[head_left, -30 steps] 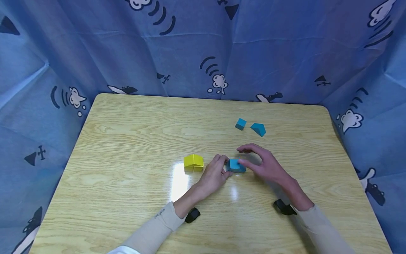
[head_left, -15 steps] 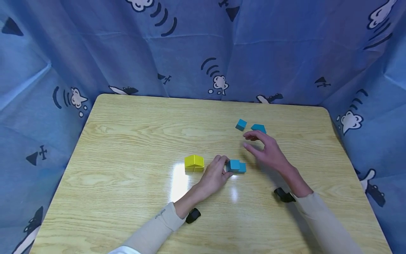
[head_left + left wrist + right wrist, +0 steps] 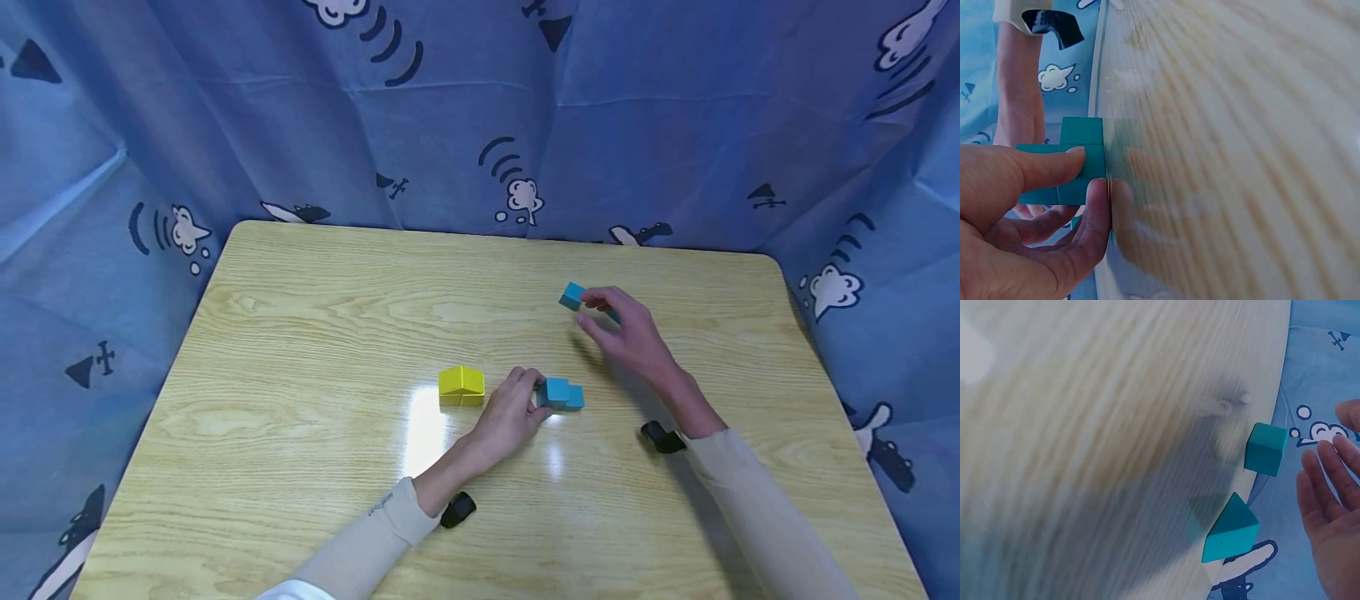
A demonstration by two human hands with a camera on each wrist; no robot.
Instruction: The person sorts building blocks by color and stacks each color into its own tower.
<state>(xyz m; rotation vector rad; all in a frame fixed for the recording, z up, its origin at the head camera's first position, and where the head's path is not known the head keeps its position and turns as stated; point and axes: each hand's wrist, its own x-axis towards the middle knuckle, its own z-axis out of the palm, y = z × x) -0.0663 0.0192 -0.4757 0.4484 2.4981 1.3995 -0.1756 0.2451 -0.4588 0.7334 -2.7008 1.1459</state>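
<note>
My left hand [image 3: 504,417] pinches a small stack of blue blocks [image 3: 556,390] on the table, thumb on the near side and fingers on the far side. In the left wrist view the stack [image 3: 1082,130] shows one block on top and another jutting out at the base. Above the far part of the table hovers my right hand [image 3: 630,337], fingers loosely bent and holding nothing. Nearest to it are a blue cube [image 3: 571,296] and a blue triangular block [image 3: 1232,531], which the hand mostly covers in the head view. Both lie apart from the fingers in the right wrist view.
Yellow blocks [image 3: 461,382] with a roof-shaped top stand just left of my left hand. The wooden table [image 3: 300,333] is bordered by a blue patterned cloth [image 3: 450,108] at the back and sides.
My right hand has left the blue stack and moved away from me, to above the triangular block beside the cube. The left hand has kept its hold on the stack.
</note>
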